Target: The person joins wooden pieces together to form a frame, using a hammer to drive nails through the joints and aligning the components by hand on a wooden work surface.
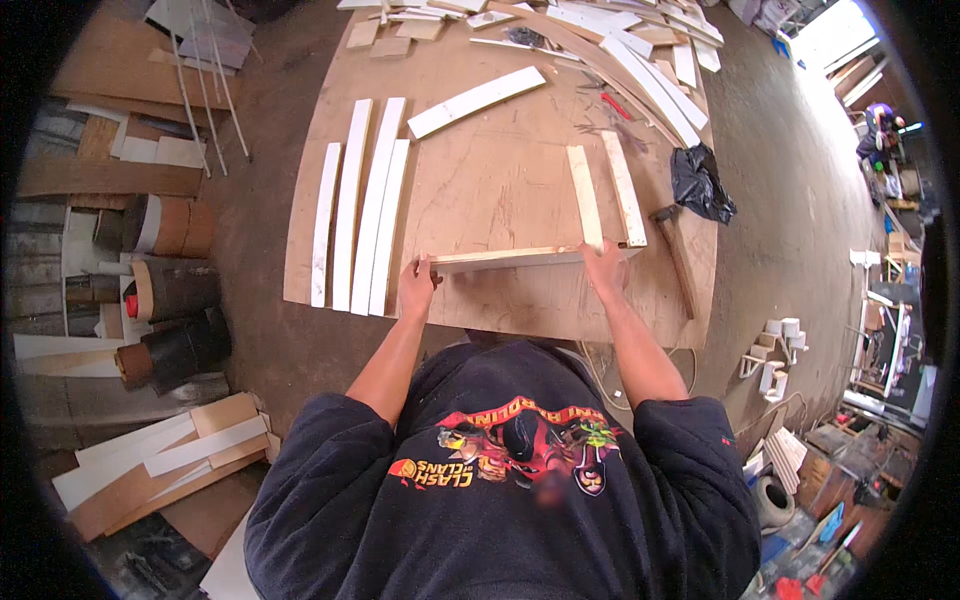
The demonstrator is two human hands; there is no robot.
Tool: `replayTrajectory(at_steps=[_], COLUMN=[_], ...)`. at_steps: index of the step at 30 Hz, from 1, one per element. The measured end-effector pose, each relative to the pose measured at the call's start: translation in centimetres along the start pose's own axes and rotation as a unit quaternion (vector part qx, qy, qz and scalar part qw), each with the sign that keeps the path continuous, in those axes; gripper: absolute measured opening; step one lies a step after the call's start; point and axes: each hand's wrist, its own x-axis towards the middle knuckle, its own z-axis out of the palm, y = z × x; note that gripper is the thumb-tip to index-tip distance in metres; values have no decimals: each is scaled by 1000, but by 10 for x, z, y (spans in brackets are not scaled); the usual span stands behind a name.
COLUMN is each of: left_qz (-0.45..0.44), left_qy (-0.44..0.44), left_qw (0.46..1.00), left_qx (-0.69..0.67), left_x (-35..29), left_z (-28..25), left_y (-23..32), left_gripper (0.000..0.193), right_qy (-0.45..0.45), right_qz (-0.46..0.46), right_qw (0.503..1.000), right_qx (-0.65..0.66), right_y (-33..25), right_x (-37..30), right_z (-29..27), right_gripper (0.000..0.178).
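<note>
A long wooden board stands on edge across the near part of the work table, its white face toward me. My left hand is closed on the board's left end. My right hand is closed round the near end of a pale wooden strip, close to the board's right end. Its fingertips are partly hidden, so whether they also press on the board is unclear. Another strip points away from me and meets the board at its right corner.
Several white strips lie side by side on the left of the table. A loose white board lies beyond. Along the right are a hammer, a black plastic bag and red-handled pliers. Offcuts crowd the far edge.
</note>
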Motion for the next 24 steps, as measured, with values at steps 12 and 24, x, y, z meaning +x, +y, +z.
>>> replayTrajectory(at_steps=[12,24], left_qz=[85,-4], left_qy=[-68,-99], left_qw=[991,995], left_qx=[76,3], left_x=[49,57], left_z=[37,37], left_y=[27,33], left_gripper=[44,42], right_qy=[67,42], right_qz=[20,54], right_qw=[997,998], right_qx=[-15,6], right_y=[32,24], right_x=[-2,16], right_z=[4,12], right_gripper=[54,62])
